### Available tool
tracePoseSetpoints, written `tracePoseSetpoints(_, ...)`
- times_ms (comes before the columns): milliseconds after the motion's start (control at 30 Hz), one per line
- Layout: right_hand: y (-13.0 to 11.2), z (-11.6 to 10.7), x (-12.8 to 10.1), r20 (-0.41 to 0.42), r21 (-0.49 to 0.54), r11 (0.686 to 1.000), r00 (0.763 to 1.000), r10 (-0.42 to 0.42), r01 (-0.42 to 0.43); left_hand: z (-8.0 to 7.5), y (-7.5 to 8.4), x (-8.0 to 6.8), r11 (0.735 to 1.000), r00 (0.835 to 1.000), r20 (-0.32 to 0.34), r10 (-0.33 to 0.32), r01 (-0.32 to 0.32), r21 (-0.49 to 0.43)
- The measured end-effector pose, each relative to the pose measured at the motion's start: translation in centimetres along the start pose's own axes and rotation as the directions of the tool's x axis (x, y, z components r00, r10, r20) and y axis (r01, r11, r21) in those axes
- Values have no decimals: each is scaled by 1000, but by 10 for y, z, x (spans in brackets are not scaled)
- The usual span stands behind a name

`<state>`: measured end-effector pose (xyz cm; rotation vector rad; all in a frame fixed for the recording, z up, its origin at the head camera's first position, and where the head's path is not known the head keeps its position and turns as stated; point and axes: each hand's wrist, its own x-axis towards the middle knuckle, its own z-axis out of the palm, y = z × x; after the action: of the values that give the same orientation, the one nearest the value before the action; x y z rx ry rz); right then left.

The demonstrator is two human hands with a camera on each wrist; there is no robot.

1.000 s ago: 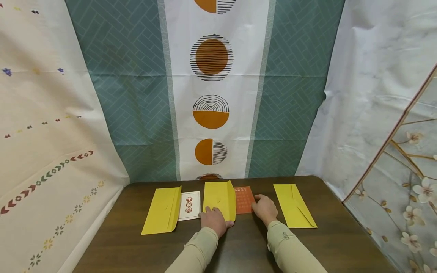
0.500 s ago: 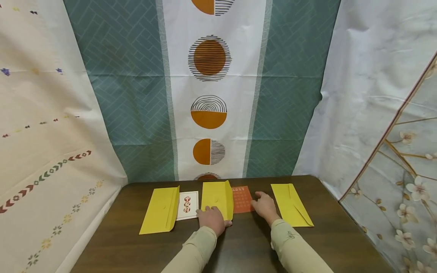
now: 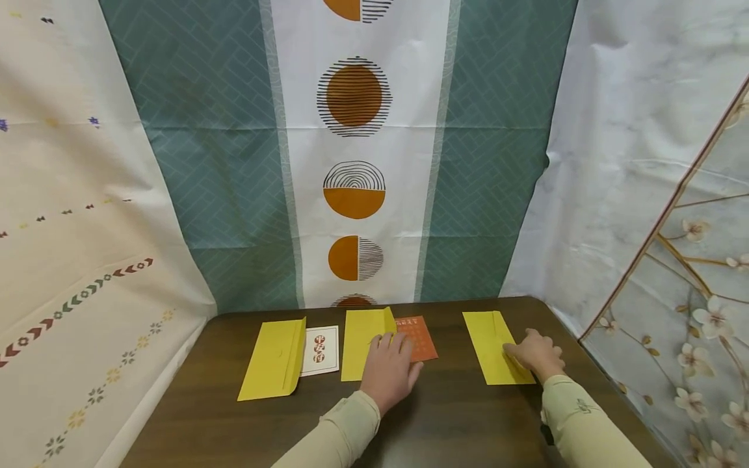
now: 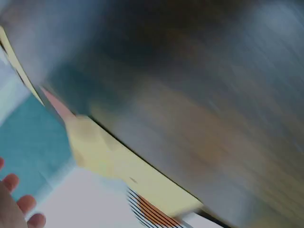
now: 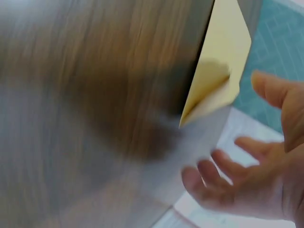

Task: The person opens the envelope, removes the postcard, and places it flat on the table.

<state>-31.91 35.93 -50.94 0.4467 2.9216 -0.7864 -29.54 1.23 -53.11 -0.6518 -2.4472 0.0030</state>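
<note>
The left hand (image 3: 389, 372) hovers over the lower right part of the middle yellow envelope (image 3: 358, 344), its fingers relaxed and holding nothing. In the left wrist view its fingertips (image 4: 26, 204) stand apart from that envelope (image 4: 137, 175). A red-orange card (image 3: 417, 339) with pale print sticks out from the envelope's right side; its left part is hidden. Beside the right-hand yellow envelope (image 3: 488, 344) is the right hand (image 3: 537, 354), fingers loosely spread. The right wrist view shows this hand (image 5: 256, 180) holding nothing, with a gap to the envelope (image 5: 216, 61), whose flap lifts slightly.
A third yellow envelope (image 3: 272, 361) lies at the left of the dark wooden table (image 3: 281, 429), with a white card (image 3: 320, 351) with red print at its right side. Patterned cloths (image 3: 234, 195) hang behind and on both sides of the table.
The left hand has come up off the middle envelope and shifted right. The right hand has left the red-orange card's edge and moved right to the far side of the right-hand envelope.
</note>
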Motion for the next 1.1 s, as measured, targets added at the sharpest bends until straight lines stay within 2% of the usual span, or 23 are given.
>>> tracePoseSetpoints(133,16,-6,5,82,-42,993,991,-103,106,0,30,-1,992,989,79,126,-125,-23)
tracePoseSetpoints(233,23,0,10,94,-34,987,984,-153,157,5,51,-3,982,963,194,189,-180,-63)
tracePoseSetpoints(367,19,12,15,68,-29,982,980,-186,189,15,73,-5,974,914,340,223,-194,-117)
tracePoseSetpoints(467,8,19,14,49,-46,980,981,-190,192,24,84,-3,977,889,408,207,-164,-140)
tracePoseSetpoints(633,-17,32,9,51,-49,981,982,-184,187,31,93,4,985,862,479,167,-124,-120)
tracePoseSetpoints(800,-37,45,2,71,-50,980,979,-191,195,25,95,7,988,836,526,157,-132,-86)
tracePoseSetpoints(933,-43,47,-1,54,-75,973,976,-213,217,21,94,8,987,830,536,158,-140,-76)
tracePoseSetpoints(1100,-37,43,-2,18,-97,974,979,-204,205,16,96,10,987,817,554,161,-136,-86)
